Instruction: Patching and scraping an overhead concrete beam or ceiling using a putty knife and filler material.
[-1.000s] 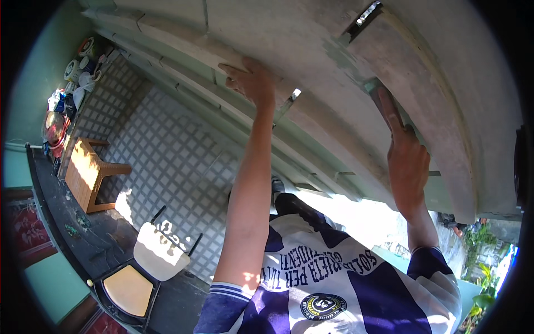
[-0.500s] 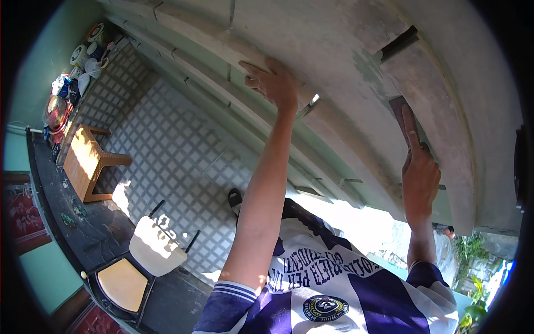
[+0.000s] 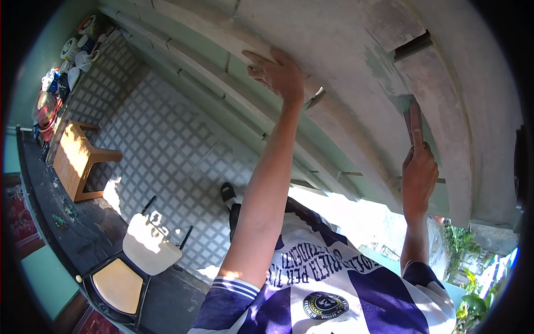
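Observation:
My right hand (image 3: 420, 172) grips a putty knife (image 3: 413, 119), its index finger stretched along the tool. The blade lies against the grey plastered wall (image 3: 345, 72), just below a dark slot (image 3: 413, 46). Around the blade and above it are pale green smeared patches (image 3: 384, 69) on the wall. Most of the handle is hidden inside my fist. To the left, my left hand (image 3: 278, 75) rests with fingers spread on the edge of a wall ledge (image 3: 233, 33) and holds nothing. A small gap (image 3: 315, 98) in the wall shows beside its wrist.
Several long ledges run diagonally across the wall. Below lies a checkered tile floor (image 3: 167, 133). At left stand a brown plastic stool (image 3: 72, 158), a white chair (image 3: 150, 245) and a tan-seated chair (image 3: 118, 285). Buckets and bags (image 3: 69, 67) crowd the far left corner. Plants (image 3: 473, 303) are at lower right.
The putty knife has turned from showing its flat blade to a steeper angle, and a green smear now shows at its tip. My left hand stays on the ledge. The view has shifted slightly.

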### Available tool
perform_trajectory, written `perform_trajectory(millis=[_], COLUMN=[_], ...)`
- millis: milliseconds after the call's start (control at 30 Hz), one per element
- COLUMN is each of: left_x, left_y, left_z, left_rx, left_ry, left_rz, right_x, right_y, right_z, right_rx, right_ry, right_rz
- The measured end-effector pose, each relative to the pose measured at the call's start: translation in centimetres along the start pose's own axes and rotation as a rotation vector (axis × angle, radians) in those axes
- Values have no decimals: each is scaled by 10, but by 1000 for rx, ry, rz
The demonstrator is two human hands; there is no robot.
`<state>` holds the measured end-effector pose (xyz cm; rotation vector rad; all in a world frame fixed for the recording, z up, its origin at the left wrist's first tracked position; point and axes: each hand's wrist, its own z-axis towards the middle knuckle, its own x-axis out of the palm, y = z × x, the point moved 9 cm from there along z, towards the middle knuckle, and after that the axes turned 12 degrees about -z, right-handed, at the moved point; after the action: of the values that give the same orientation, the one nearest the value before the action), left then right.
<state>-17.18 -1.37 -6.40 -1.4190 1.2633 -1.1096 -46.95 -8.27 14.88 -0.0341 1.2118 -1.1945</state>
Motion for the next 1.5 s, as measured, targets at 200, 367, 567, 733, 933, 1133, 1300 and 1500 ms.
perform_trajectory(millis=[200, 367, 567, 733, 933, 1133, 1300, 1500], left_x=[-1, 3, 0, 0, 3, 1, 2, 0], left_y=[2, -6, 0, 0, 0, -2, -4, 1], left_z=[6, 0, 4, 3, 5, 1, 2, 5], left_rx=[-23, -6, -4, 12, 5, 8, 12, -11], left_ry=[36, 38, 64, 35, 65, 59, 74, 49], left_rz=[-42, -54, -51, -31, -28, -20, -20, -19], right_x=[-11, 3, -8, 4, -10, 5, -15, -15], right_y=[30, 13, 37, 12, 39, 27, 58, 30], right_z=[17, 2, 22, 6, 27, 9, 35, 15], right_rx=[-13, 7, -19, 28, -10, -11, -31, -75], right_ry=[-54, 2, -39, -15, -104, -12, -96, -218], right_rz=[-131, -121, -164, -89, -129, -141, -150, -152])
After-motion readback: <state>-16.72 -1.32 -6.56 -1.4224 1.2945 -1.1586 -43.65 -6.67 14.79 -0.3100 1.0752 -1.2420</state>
